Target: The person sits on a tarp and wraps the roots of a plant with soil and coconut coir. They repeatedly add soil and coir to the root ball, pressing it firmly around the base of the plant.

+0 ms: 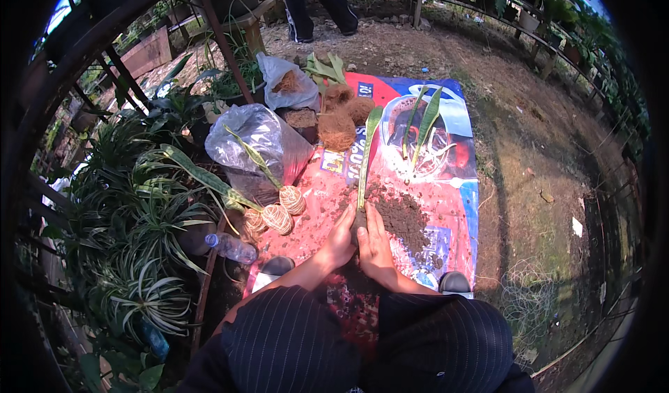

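Note:
My left hand (339, 241) and my right hand (375, 244) press from both sides on a dark lump of soil (357, 224) at the base of an upright snake plant leaf (369, 147). Loose dark soil (405, 218) lies on the printed plastic sheet beside and beyond my right hand. Left of my hands sit several twine-wrapped balls (277, 219) with snake plant leaves (204, 178) rising from them. Farther off on the right side of the sheet are more snake plant leaves (428, 121) with pale roots or strings.
Clumps of brown coconut fiber (337, 129) lie near a clear plastic bag (261, 147) and a smaller bag of fiber (287, 82). A plastic bottle (231, 247) lies at the sheet's left edge, beside potted spider plants (151, 293). Tangled string (530, 293) is on the right ground; a person (319, 1) stands beyond.

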`<control>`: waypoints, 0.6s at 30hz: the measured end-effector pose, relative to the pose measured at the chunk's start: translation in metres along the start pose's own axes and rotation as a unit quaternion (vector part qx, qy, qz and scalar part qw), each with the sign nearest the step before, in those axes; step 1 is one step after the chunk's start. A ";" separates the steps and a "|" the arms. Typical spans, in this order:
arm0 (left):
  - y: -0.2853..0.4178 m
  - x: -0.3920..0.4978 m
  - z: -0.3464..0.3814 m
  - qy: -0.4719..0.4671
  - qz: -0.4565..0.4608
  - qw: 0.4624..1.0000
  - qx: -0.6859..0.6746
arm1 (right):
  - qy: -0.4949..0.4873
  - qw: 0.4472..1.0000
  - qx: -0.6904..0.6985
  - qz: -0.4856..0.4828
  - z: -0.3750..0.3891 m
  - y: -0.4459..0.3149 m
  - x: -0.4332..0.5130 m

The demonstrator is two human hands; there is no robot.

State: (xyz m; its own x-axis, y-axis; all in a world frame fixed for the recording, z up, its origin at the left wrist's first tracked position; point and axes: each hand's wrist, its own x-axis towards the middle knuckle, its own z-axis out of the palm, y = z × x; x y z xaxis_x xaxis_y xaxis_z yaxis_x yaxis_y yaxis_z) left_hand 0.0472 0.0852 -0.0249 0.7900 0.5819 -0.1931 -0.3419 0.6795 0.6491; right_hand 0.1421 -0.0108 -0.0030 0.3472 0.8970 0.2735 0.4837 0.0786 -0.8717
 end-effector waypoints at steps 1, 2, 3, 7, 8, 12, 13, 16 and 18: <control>0.000 0.001 0.002 -0.002 0.005 1.000 -0.001 | 0.000 1.000 -0.001 -0.003 -0.001 -0.004 -0.001; -0.001 0.001 0.004 -0.003 0.010 1.000 -0.002 | -0.001 1.000 -0.001 -0.005 -0.002 -0.007 -0.003; 0.001 0.001 0.009 -0.004 0.016 1.000 -0.003 | -0.002 1.000 -0.003 -0.018 -0.003 -0.010 -0.004; 0.005 -0.003 0.017 -0.018 0.039 0.999 -0.003 | 0.005 0.997 -0.044 -0.067 0.001 -0.011 -0.009; 0.005 -0.001 0.014 -0.014 0.047 0.999 0.005 | 0.009 0.995 -0.061 -0.078 0.003 -0.010 -0.009; 0.014 -0.003 0.013 0.018 0.024 0.996 -0.079 | 0.009 0.992 -0.121 -0.047 0.004 -0.020 -0.009; 0.017 -0.005 0.016 0.021 0.018 0.997 -0.075 | 0.001 0.991 -0.127 -0.038 0.004 -0.024 -0.010; 0.022 -0.010 0.024 0.030 -0.002 0.997 -0.075 | -0.002 0.984 -0.174 -0.031 0.003 -0.029 -0.012; 0.022 -0.010 0.024 0.038 -0.017 0.995 -0.090 | 0.002 0.977 -0.212 -0.033 0.002 -0.031 -0.012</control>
State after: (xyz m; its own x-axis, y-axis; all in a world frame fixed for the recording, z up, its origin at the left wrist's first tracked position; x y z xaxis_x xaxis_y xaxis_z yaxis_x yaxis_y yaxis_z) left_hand 0.0436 0.0836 0.0094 0.7642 0.5844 -0.2728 -0.4065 0.7649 0.4997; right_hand 0.1217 -0.0229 0.0202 0.3070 0.8941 0.3262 0.7941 -0.0517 -0.6056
